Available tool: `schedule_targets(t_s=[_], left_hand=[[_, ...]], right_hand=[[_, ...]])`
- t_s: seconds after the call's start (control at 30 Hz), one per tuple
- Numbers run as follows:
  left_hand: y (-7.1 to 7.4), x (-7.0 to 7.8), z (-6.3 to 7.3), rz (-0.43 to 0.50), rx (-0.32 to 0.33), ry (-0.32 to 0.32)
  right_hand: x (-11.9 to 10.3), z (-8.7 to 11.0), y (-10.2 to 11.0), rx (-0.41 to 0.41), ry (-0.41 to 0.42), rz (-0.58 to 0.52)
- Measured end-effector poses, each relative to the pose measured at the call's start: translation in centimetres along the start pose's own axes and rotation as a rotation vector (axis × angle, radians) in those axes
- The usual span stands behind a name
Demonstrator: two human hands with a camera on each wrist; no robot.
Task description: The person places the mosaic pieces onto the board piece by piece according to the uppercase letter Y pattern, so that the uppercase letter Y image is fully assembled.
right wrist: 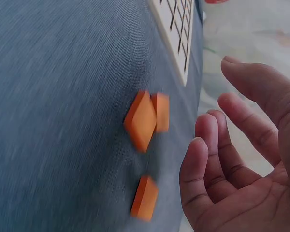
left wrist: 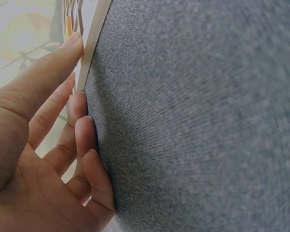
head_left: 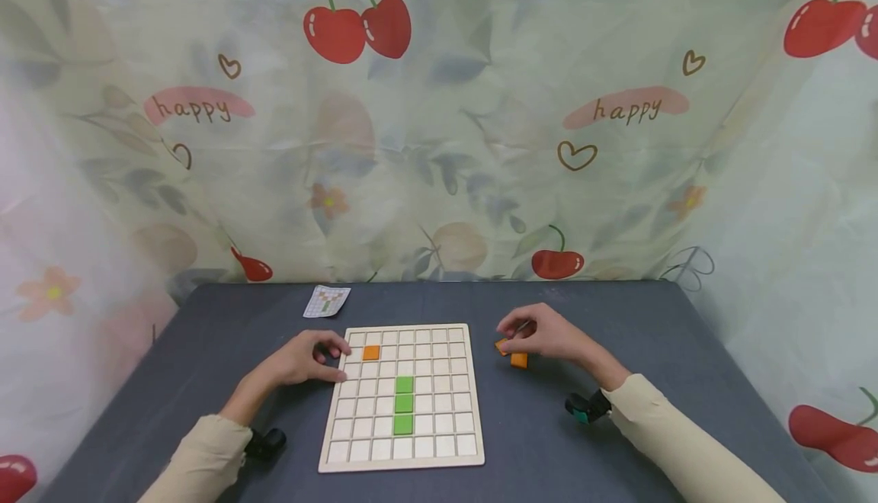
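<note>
A pale wooden grid board (head_left: 401,466) lies on the table. One orange tile (head_left: 371,353) sits in its upper left part, and several green tiles (head_left: 404,404) form a column near its middle. My left hand (head_left: 309,358) rests by the board's left edge, thumb tip and fingertips right at the rim. To the right of the board, my right hand (head_left: 549,333) hovers over loose orange tiles (head_left: 519,360). The right wrist view shows two orange tiles (right wrist: 141,121) close together and a third orange tile (right wrist: 145,198) apart from them. Nothing lies between the right hand's loosely bent fingers.
A small card (head_left: 326,301) with a printed coloured grid lies behind the board, towards the left. The dark grey table (head_left: 583,465) ends at a patterned cloth backdrop (head_left: 439,183). Each wrist wears a black camera on a strap.
</note>
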State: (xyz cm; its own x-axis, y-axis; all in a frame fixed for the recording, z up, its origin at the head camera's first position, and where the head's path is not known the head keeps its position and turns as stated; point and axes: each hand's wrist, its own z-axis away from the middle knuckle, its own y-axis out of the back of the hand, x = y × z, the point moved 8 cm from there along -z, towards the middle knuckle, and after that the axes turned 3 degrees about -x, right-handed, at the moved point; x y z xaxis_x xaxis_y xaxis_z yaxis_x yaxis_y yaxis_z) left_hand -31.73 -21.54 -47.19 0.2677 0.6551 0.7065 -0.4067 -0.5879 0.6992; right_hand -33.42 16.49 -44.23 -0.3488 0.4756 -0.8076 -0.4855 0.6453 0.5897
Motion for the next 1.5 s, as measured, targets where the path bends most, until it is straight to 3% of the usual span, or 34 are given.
schedule_targets(t_s=[0.27,0.5,0.73,1.07,1.5], left_hand=[[-0.1,0.4,0.1,0.011,-0.001,-0.025],[0.1,0.3,0.0,0.01,0.009,0.002],[0.0,0.4,0.0,0.02,0.005,-0.013],[0.0,-0.1,-0.1,0.005,0.002,-0.012],[0.0,-0.3,-0.1,0.002,0.001,-0.014]], right_hand=[[2.5,2.2,2.4,0.041,-0.006,0.025],[4.4,3.3,3.8,0.081,-0.022,0.044],[5.3,3.5,3.9,0.073,-0.014,0.064],[6.3,2.7,3.5,0.116,-0.066,0.181],[6.0,2.6,3.3,0.107,-0.032,0.174]])
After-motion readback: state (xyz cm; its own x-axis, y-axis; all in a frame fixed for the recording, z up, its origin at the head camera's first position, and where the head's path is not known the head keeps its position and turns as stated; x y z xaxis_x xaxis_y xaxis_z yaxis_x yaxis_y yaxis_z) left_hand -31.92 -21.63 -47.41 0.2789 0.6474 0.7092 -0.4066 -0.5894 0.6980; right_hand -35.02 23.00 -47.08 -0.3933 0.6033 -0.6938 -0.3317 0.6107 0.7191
